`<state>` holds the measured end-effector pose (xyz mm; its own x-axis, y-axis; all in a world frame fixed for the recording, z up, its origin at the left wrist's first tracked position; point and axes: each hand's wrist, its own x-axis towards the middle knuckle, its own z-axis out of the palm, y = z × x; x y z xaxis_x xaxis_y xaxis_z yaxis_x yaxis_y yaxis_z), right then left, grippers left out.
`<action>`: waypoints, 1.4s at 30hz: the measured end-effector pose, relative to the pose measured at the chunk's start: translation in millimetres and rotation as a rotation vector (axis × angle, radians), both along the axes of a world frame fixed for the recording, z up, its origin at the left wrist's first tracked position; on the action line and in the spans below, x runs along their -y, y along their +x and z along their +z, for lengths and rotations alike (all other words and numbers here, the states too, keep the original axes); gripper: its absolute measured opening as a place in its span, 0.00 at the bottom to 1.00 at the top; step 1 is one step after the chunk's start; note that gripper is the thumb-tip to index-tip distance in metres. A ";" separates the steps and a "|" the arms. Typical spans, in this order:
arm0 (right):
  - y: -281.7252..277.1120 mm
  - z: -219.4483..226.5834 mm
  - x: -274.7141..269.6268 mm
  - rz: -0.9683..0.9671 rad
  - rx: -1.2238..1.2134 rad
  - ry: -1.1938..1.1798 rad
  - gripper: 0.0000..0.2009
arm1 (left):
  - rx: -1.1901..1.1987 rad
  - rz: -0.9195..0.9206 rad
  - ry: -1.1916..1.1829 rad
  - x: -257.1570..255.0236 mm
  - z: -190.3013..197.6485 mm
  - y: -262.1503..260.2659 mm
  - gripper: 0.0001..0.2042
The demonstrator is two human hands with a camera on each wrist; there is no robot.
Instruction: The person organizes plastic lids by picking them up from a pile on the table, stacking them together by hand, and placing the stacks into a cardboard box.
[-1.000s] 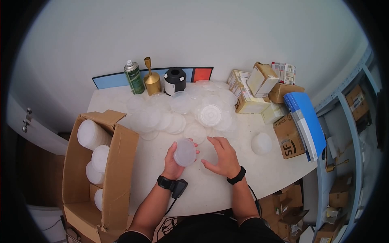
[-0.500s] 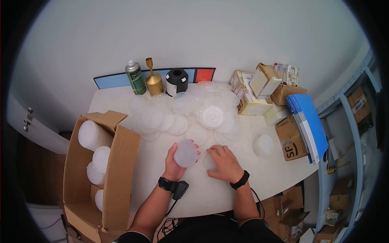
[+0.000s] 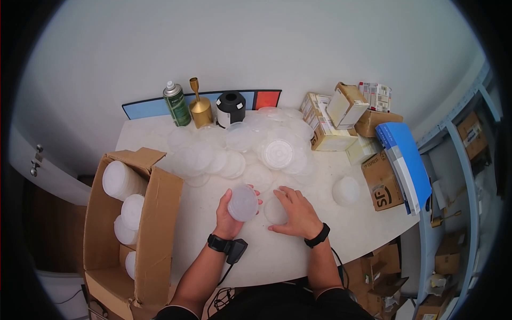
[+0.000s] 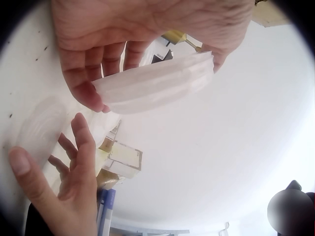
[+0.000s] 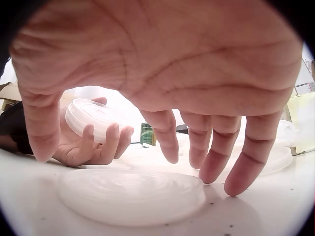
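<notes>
My left hand (image 3: 228, 218) holds a short stack of round translucent lids (image 3: 243, 203), thumb on one side and fingers curled round the other. In the left wrist view the stack (image 4: 155, 84) shows several layered rims. Palm down over the table, my right hand (image 3: 300, 214) has its fingers spread above a single translucent lid (image 3: 275, 209). The right wrist view shows that lid (image 5: 133, 197) lying flat beneath the palm, the fingertips near its far edge; whether they touch it I cannot tell.
Loose lids (image 3: 205, 154) are heaped at the back, before a spray can (image 3: 177, 104), a gold holder (image 3: 201, 111) and a black-and-white object (image 3: 231, 109). A cardboard box (image 3: 160, 229) with lid stacks stands left. Another stack (image 3: 346, 191), cartons (image 3: 383, 181) and a blue folder (image 3: 405, 160) are right.
My right hand has come down from beside the left hand to over the single lid, shifting slightly right. The left hand still holds its stack in nearly the same place.
</notes>
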<state>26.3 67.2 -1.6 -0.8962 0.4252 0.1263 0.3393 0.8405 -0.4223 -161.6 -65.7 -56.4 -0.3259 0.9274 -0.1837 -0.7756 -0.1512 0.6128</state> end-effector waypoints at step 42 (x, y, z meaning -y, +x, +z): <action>-31.7 4.6 32.8 -0.025 -0.471 -0.228 0.37 | -0.408 -0.079 0.078 -2.1 -4.0 8.2 0.24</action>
